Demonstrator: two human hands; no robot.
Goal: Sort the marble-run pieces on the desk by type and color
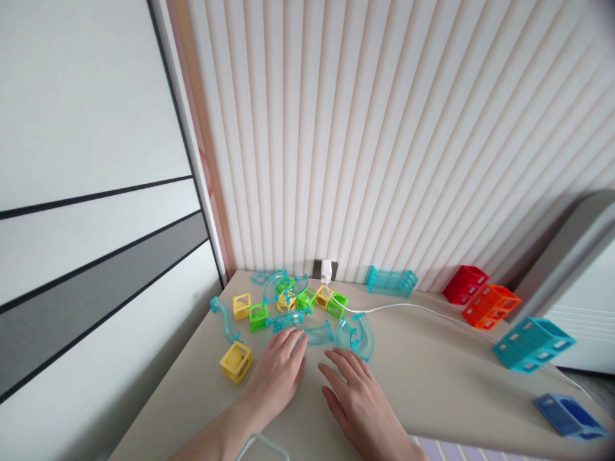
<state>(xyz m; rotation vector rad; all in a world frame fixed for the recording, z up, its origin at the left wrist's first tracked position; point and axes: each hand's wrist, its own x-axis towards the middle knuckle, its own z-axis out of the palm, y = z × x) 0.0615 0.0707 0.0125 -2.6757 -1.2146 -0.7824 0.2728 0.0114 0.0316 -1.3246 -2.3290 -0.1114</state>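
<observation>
My left hand (281, 368) rests low over the tabletop, fingers stretched forward, palm down. Its fingertips reach the near edge of a clear teal curved track piece (288, 318); whether they touch it I cannot tell. Beside it, my right hand (353, 394) has its fingers spread and holds nothing visible. Just beyond those fingers lies a round teal track piece (368, 339). A straight teal piece (317, 335) lies between the two. Left of my left hand sits a yellow cube frame (236, 362). Further back are green cube frames (258, 317) and another yellow one (241, 306).
A wavy teal track (225, 320) lies near the left edge. Teal straight tracks (391, 282) stand against the ridged wall. A white charger (326, 270) trails a cable rightward. Red (465, 285), orange (490, 306), teal (533, 344) and blue blocks (571, 416) line the right side.
</observation>
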